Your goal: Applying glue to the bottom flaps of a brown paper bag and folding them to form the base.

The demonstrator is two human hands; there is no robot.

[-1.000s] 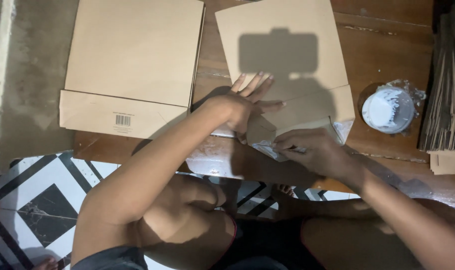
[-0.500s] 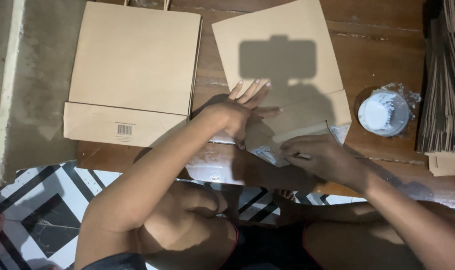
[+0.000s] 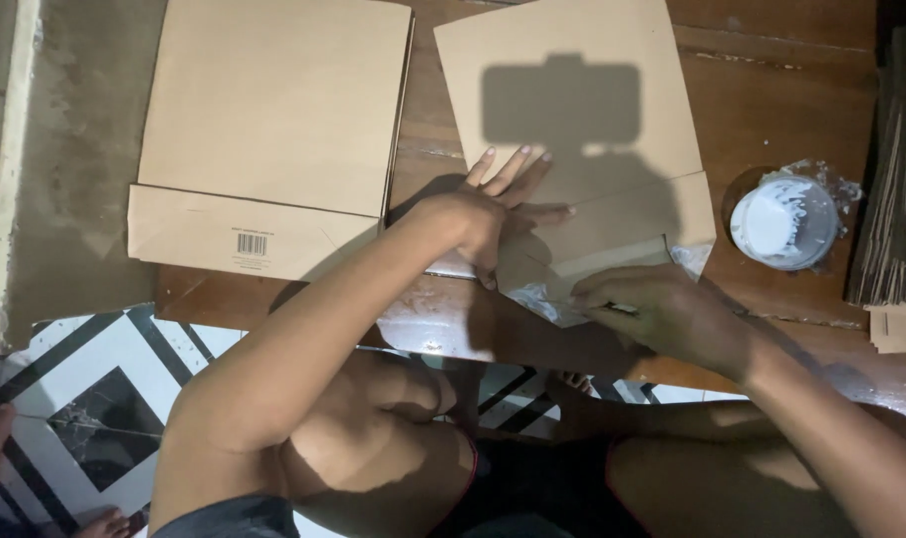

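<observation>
Down at the far left, a strip of bare grey floor (image 3: 74, 149) runs beside a black and white patterned tile (image 3: 84, 399). Next comes a flat brown paper bag (image 3: 273, 110) with its bottom flap folded up; it lies half on the floor and half on the low wooden board (image 3: 772, 80). Just beside it lies a second brown paper bag (image 3: 592, 189), the one being worked on, flat on the board with its bottom fold toward the person. A dark shadow falls across its middle.

The left hand (image 3: 493, 214) presses flat on this second bag, fingers spread wide and straight. The left arm crosses in front and hides part of the board's near edge. The right hand (image 3: 662, 314) sits at the bag's bottom flap, fingers curled narrow and pinched at the flap's shiny, wet-looking edge; I cannot tell if it holds a small tool. To the right stands a round tub of white paste (image 3: 783, 221), near the bag but not touching it. At the far right edge rests a tall stack of brown paper (image 3: 896, 199).
</observation>
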